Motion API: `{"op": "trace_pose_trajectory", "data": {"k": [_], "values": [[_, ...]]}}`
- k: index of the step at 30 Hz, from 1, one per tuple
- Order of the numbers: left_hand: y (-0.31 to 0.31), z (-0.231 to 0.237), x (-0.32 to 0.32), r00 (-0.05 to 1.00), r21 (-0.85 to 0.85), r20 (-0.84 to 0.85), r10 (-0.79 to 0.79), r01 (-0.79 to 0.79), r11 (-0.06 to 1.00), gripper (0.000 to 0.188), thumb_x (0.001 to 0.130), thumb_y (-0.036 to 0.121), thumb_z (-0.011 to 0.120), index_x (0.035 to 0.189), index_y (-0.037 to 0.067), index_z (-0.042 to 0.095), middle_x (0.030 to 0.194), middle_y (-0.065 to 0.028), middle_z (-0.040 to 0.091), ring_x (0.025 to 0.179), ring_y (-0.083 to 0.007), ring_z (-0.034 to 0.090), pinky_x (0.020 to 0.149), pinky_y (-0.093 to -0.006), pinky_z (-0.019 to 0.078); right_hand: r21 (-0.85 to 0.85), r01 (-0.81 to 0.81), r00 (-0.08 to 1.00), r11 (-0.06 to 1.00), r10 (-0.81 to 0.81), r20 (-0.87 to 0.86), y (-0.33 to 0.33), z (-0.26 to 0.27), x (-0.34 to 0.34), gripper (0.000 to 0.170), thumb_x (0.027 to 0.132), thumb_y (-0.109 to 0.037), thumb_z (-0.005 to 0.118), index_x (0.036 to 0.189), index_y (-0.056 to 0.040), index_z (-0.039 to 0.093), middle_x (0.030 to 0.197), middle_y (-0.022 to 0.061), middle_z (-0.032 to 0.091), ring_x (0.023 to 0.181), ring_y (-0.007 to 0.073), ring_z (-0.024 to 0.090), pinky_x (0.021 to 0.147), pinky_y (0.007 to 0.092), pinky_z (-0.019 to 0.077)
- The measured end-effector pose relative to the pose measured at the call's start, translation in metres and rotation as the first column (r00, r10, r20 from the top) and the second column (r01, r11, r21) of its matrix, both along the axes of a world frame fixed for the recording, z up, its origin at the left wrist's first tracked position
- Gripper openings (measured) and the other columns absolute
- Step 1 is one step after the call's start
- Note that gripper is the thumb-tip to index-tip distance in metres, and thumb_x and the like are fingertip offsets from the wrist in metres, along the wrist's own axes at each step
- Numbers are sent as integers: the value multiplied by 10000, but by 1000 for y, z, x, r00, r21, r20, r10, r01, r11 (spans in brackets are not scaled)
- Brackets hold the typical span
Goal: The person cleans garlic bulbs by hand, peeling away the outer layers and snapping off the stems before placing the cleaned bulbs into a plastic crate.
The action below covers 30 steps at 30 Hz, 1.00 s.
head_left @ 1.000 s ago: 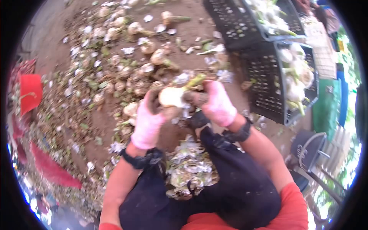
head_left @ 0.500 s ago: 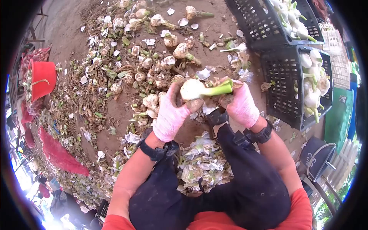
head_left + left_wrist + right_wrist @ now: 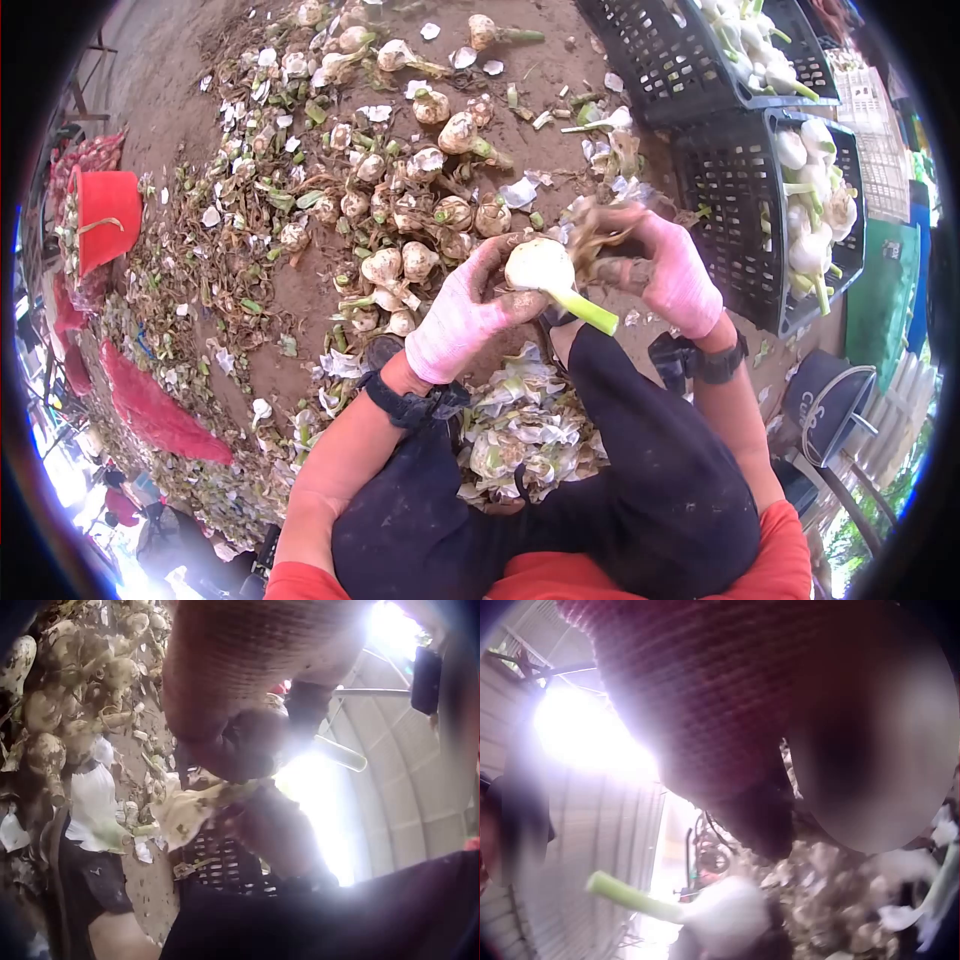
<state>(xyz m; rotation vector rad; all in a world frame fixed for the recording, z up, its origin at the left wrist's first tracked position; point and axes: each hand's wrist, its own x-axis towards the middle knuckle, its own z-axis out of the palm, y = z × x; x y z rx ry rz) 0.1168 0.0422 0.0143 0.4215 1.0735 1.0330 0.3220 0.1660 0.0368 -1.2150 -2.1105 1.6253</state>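
Observation:
My left hand (image 3: 455, 315), in a pink glove with soil-dark fingertips, grips a peeled white garlic bulb (image 3: 538, 266). Its cut green stem (image 3: 588, 312) points down and to the right. Just right of the bulb, my right hand (image 3: 680, 275), gloved alike, pinches a strip of dry brownish garlic skin (image 3: 592, 238), blurred in the head view. The left wrist view has this pale skin (image 3: 184, 814) hanging below the fingers. In the right wrist view the bulb (image 3: 731, 915) shows white, its stem toward the left.
Unpeeled garlic bulbs (image 3: 385, 268) and scraps cover the ground ahead and left. Peeled skins (image 3: 530, 430) are heaped between my legs. Black crates (image 3: 720, 220) of white garlic stand at right, near a dark bucket (image 3: 825, 405). A red bucket (image 3: 108, 215) is at far left.
The garlic's stem has swung from pointing right to pointing down-right. My right hand has pulled away to the right from the stem, with dry skin in its fingers.

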Motion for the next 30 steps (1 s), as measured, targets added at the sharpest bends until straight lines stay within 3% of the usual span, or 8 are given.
{"op": "trace_pose_trajectory", "data": {"k": [3,6,15,20,22,23,27,30], "values": [[1,-6,2,999,58,-32,-42,44,997,715,805,183,730,1388,-31,376,1269,-82,547,1173,-170,528,1012,-323,422,61,-90,996,994,89,19,-3,15,-17,329,756,-80,718,1078,-21,678,924,126,642,842,227,654,758,333,507],[-2,-14,4,999,67,33,9,-11,998,695,812,210,740,1367,-25,394,1233,-84,565,1133,-178,558,997,-329,437,201,-151,989,968,149,23,-3,7,-19,259,741,-86,724,989,-14,692,834,152,645,790,337,638,706,368,508],[-4,-11,8,924,-104,364,118,-86,991,605,870,258,688,1327,-46,432,1134,-100,608,1020,-178,617,889,-313,505,358,-212,975,910,173,136,-15,2,-18,214,661,-57,692,869,-28,653,843,149,651,779,348,646,684,390,514],[-4,-7,4,901,-36,425,-87,112,993,692,833,362,682,1342,-31,427,1150,-98,602,1023,-177,614,912,-316,490,160,-119,987,980,99,129,-3,-6,-22,164,714,-88,692,850,-15,637,764,173,638,716,355,648,631,398,509],[-1,9,5,876,52,399,-271,273,961,883,752,546,696,1360,-31,417,1162,-104,593,1025,-180,607,919,-307,483,283,-166,913,945,39,407,10,-70,-5,100,744,-61,643,820,-8,604,811,162,634,757,288,638,686,397,494],[-3,11,6,865,57,439,-241,241,969,837,765,483,712,1359,-26,413,1162,-112,598,1055,-200,606,934,-322,482,317,-214,811,924,-13,586,13,-77,-6,81,752,-62,632,815,-17,606,855,161,639,808,302,639,730,423,492],[-5,6,0,879,-31,469,-83,110,993,683,793,298,720,1334,-2,432,1161,-121,610,1113,-225,596,989,-348,457,177,-243,706,954,49,707,7,-70,17,130,755,-88,607,867,-78,674,1078,143,639,987,331,608,864,413,481],[-5,-1,1,908,-44,418,-17,39,998,590,801,163,713,1308,15,450,1164,-120,613,1124,-233,595,1000,-355,453,723,-190,943,664,-81,322,9,-64,25,309,694,-3,573,957,-89,711,1073,116,642,974,341,599,890,410,477]]}}
